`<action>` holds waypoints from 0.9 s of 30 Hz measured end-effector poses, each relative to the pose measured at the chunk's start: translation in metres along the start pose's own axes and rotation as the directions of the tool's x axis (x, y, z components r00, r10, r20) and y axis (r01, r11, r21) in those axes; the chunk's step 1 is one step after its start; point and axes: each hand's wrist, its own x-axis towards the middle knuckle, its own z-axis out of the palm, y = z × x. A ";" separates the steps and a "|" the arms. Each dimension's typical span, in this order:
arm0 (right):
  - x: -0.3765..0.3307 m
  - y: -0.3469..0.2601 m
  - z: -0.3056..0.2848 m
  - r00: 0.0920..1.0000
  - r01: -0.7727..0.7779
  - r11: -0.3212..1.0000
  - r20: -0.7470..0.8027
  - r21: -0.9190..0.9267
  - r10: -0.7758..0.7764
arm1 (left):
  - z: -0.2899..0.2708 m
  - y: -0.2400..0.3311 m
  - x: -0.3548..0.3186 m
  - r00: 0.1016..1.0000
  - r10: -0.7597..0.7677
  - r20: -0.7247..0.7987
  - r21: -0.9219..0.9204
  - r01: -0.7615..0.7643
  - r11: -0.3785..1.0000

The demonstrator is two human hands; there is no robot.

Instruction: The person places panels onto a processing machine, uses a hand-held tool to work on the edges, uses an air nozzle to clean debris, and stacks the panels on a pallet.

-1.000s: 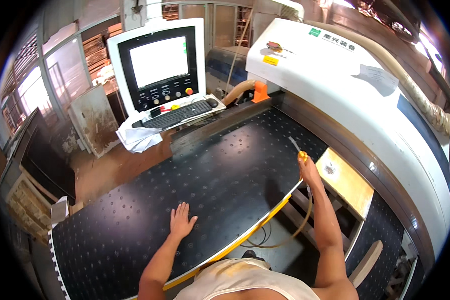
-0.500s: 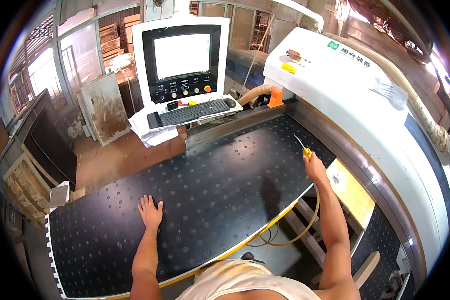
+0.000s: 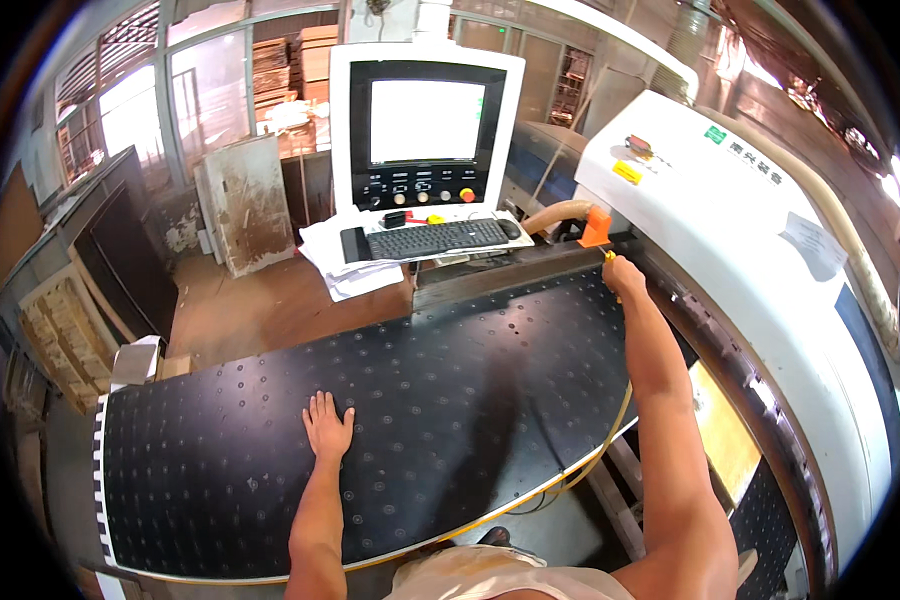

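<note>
Our right hand (image 3: 625, 276) has reached farther out across the black, flat tabletop (image 3: 420, 400) dotted with small round marks, and is now near its far end, close to the bright orange block (image 3: 595, 228). We hold a yellow-handled hand tool (image 3: 610, 257) in its curled fingers, mostly hidden by them. A thin, tan flexible hose (image 3: 616, 433) hangs below our forearm. Our left hand (image 3: 328, 430) rests palm down on the tabletop, fingers extended, thumb apart, holding nothing.

Yellow tool (image 3: 610, 256) mostly hidden by right hand (image 3: 625, 277).
</note>
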 end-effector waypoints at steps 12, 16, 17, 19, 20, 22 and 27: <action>0.002 -0.016 0.018 0.998 0.013 1.000 -0.055 -0.018 -0.014 | -0.002 -0.002 0.001 1.000 -0.001 -0.004 0.038 0.001 0.999; -0.001 -0.011 0.012 0.999 0.018 1.000 -0.031 -0.018 -0.019 | 0.001 -0.004 0.001 1.000 0.012 -0.017 0.036 -0.012 0.999; -0.002 -0.009 0.012 0.999 0.014 1.000 -0.049 -0.008 -0.014 | 0.002 -0.004 0.001 1.000 0.014 -0.021 0.031 -0.013 0.999; -0.005 -0.003 0.012 0.998 0.008 1.000 -0.066 0.001 -0.008 | 0.002 -0.004 0.001 1.000 0.016 -0.023 0.025 -0.015 1.000; -0.007 0.000 0.012 0.998 0.012 1.000 -0.070 0.008 -0.011 | 0.002 -0.004 0.002 1.000 0.017 -0.022 0.028 -0.016 0.999; -0.015 0.008 0.015 0.997 0.014 1.000 -0.073 0.014 -0.013 | 0.000 -0.004 0.001 1.000 0.019 -0.021 0.031 -0.018 0.999; -0.040 0.078 0.058 0.982 -0.156 0.978 -0.085 0.139 0.169 | -0.002 -0.001 0.000 0.999 -0.015 0.035 0.039 0.013 0.999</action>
